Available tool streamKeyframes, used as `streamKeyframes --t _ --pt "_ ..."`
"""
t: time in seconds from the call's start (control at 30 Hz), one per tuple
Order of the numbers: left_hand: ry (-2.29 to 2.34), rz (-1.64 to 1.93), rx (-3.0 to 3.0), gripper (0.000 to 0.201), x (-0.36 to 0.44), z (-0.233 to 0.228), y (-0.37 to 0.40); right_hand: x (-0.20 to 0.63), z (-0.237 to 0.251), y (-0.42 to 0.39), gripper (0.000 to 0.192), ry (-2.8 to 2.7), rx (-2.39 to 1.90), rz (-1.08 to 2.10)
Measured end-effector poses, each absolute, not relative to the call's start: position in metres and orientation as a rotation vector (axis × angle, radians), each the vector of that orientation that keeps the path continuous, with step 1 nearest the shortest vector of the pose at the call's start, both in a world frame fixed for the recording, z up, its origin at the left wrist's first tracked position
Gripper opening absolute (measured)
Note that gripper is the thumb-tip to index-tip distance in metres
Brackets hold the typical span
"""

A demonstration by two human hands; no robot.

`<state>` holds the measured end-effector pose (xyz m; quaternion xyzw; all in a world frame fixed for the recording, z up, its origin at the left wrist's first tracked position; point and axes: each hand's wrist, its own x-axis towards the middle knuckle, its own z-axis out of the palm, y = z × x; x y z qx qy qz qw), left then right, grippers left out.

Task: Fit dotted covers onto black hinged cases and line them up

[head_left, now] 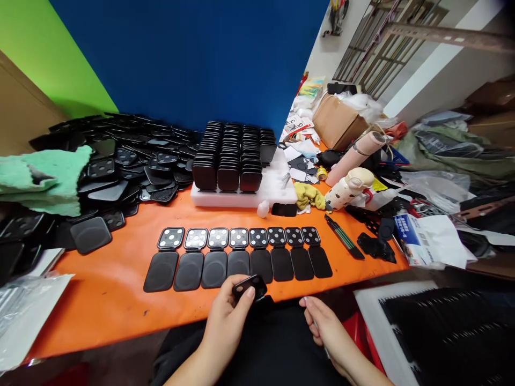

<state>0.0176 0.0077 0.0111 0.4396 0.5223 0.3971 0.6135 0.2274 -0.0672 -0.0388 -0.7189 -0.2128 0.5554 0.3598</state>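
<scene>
Two bare hands were seen nearest, low at the front edge of the orange worktop [104, 300]. On the left, the left hand [225, 321] was closed on a small black cover [249, 287], with the thumb pressed on its top, just past the front edge. On the right, the right hand [324, 327] was curled, and something thin seemed to be pinched in its fingers, but what it was could not be told.

Going from left to right across the worktop, a clear plastic bag [24, 311] was seen at the front left corner. A green cloth [48, 179] was laid on a big heap of loose black covers [129, 161] at the back left. A row of black pieces [237, 257] was laid out in the middle, close to the front edge, eight side by side, each with a dotted square on top and a flat pad below. Behind the row, neat stacks of black covers [233, 158] were stood on a white foam block [241, 195]. A yellow cloth [308, 195], a white bottle [348, 187] and a black strip [344, 238] were seen further right, then papers and bags at the right edge.

Judged from this, eight pieces seemed done and one was in hand, while the big heap was left.

Bare room was kept at the front left of the worktop. The right side was crowded, and the row was very close to the hands.
</scene>
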Motion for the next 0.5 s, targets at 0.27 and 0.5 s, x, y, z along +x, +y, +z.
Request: streamKeyframes --t 0.27,0.5 --pt "1.157 0.903 0.956 0.023 0.023 0.010 0.005 0.234 -0.056 -0.064 0.031 -0.506 -1.742 1.483" --pt "1.079 0.838 0.776 0.032 0.031 0.003 0.015 0.239 0.011 -0.054 0.019 -1.228 -1.983 0.844"
